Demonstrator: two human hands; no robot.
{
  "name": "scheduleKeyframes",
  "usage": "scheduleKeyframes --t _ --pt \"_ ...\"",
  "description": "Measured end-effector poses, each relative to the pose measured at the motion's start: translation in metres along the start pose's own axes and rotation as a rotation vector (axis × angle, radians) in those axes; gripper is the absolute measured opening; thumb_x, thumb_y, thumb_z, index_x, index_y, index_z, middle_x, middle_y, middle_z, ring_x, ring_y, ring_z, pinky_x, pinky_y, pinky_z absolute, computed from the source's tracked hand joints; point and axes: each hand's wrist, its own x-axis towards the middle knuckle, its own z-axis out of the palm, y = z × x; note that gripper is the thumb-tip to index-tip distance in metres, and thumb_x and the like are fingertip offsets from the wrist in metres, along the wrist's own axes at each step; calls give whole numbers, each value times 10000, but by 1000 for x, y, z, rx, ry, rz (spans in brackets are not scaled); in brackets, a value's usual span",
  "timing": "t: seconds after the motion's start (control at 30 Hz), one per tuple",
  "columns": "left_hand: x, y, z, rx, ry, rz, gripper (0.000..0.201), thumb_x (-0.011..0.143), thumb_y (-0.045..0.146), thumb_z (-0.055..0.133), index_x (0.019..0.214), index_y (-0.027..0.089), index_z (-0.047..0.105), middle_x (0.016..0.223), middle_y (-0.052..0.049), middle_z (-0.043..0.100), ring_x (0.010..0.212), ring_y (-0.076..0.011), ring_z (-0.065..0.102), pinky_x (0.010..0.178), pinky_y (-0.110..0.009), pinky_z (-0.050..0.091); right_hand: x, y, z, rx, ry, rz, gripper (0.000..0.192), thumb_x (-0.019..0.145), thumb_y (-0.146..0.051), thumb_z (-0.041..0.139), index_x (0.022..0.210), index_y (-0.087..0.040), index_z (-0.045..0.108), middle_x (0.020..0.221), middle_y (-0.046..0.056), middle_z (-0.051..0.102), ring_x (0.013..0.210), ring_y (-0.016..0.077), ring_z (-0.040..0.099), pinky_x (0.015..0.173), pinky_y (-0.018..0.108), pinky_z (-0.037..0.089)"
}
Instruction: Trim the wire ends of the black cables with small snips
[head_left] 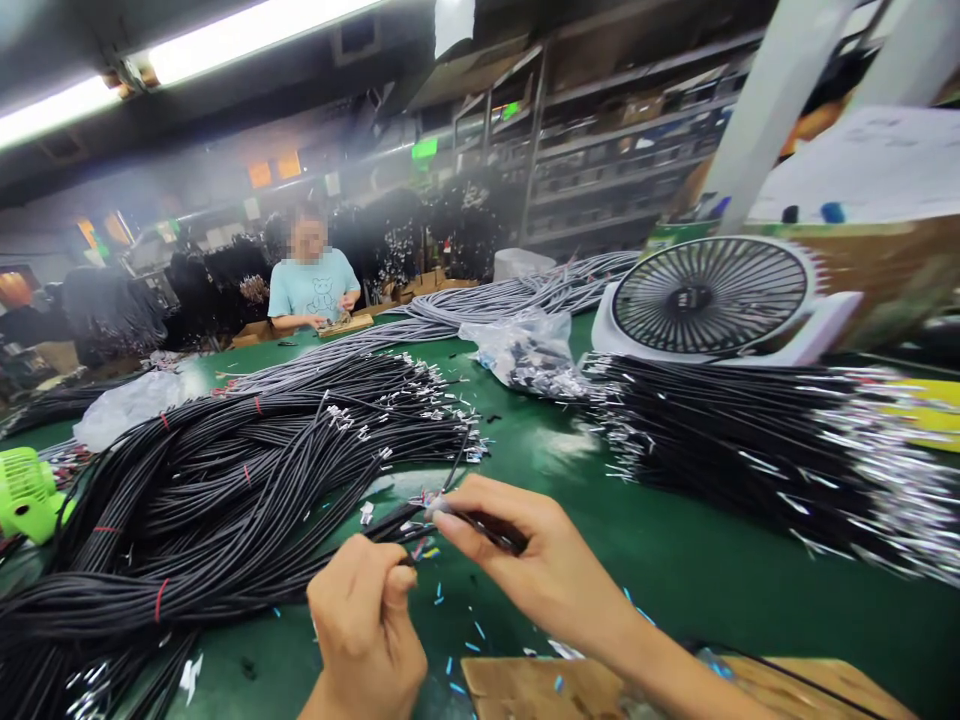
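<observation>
In the lower middle of the head view, my left hand [367,620] is closed in a pinch on a black cable [407,560], of which only a short end shows. Close beside it, my right hand [536,565] is closed around a slim dark tool [499,532]; its kind is mostly hidden by the fingers. Thin coloured wire ends [426,550] lie just beyond the fingertips. Left of my hands spreads a large pile of black cables [247,480], tied in bundles with red bands, with white and silver tips toward the middle of the table.
Another heap of black cables [735,430] lies right, below a white fan [712,300]. A clear plastic bag [525,350] and grey cables [420,320] lie farther back. Blue snippets and cardboard [525,690] are near me. Another person [315,285] sits across the green table [660,560].
</observation>
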Motion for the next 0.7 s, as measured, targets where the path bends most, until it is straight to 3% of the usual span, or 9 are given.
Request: scheduleKeyframes --t 0.2,0.5,0.6,0.7 --pt "10 6 -6 -31 -166 24 430 897 364 356 555 219 572 488 -16 516 442 -153 487 487 -274 374 0 -6 -2 69 -105 -50 275 859 -319 533 676 -149 647 585 21 567 510 115 479 433 216 374" --pt "13 6 -6 -56 -232 57 481 929 375 318 555 183 551 489 0 493 448 -112 440 479 -229 334 -4 -4 -1 37 -105 -89 219 865 -268 498 716 -159 616 603 22 539 530 128 470 467 233 376" --pt "12 5 -5 -64 -222 79 504 941 385 293 561 172 547 491 3 489 450 -98 430 477 -212 330 -4 -4 0 89 -164 -2 248 870 -307 473 699 -163 580 636 28 533 573 140 474 504 249 383" --pt "12 4 -5 -75 -206 104 490 937 385 318 576 168 567 504 0 513 465 -97 452 495 -206 348 -3 -5 0 282 -265 173 312 874 -422 455 718 -171 553 648 12 526 597 139 484 539 250 407"
